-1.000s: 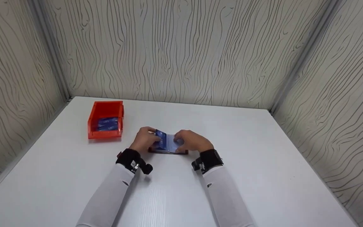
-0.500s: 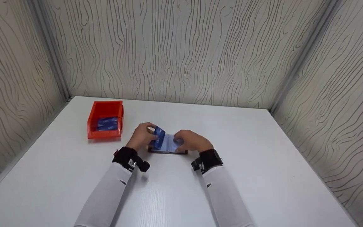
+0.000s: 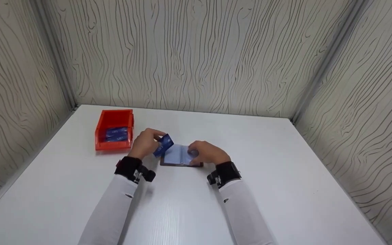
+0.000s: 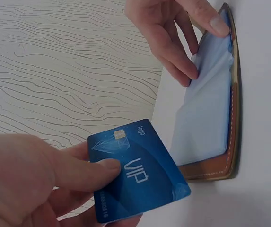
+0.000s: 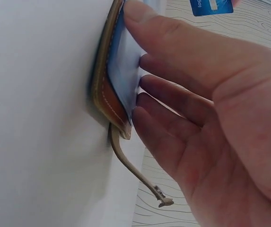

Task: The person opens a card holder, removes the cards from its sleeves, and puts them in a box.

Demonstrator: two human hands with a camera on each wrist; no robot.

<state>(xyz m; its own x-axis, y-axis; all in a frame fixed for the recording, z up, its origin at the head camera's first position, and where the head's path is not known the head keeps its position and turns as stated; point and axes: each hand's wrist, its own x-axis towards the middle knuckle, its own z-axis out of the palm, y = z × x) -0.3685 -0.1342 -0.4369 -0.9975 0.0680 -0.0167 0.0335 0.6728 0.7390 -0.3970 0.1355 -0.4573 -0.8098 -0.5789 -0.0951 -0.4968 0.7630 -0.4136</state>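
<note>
My left hand pinches a blue bank-style card marked VIP between thumb and fingers. It holds the card tilted above the left end of an open card holder. The holder lies on the table, with a brown leather cover and clear bluish plastic sleeves. My right hand rests on the holder's right side. Its thumb touches the near edge, and its spread, slightly bent fingers touch the sleeves toward the far side. A strap with a snap end sticks out from the holder.
A red bin stands at the back left of the white table, with several blue cards inside. Wood-patterned panels rise behind the table and on both sides.
My left hand has moved left and away from the holder with the card, which has come off the left sleeves and turned clockwise. The right hand has stayed in place.
</note>
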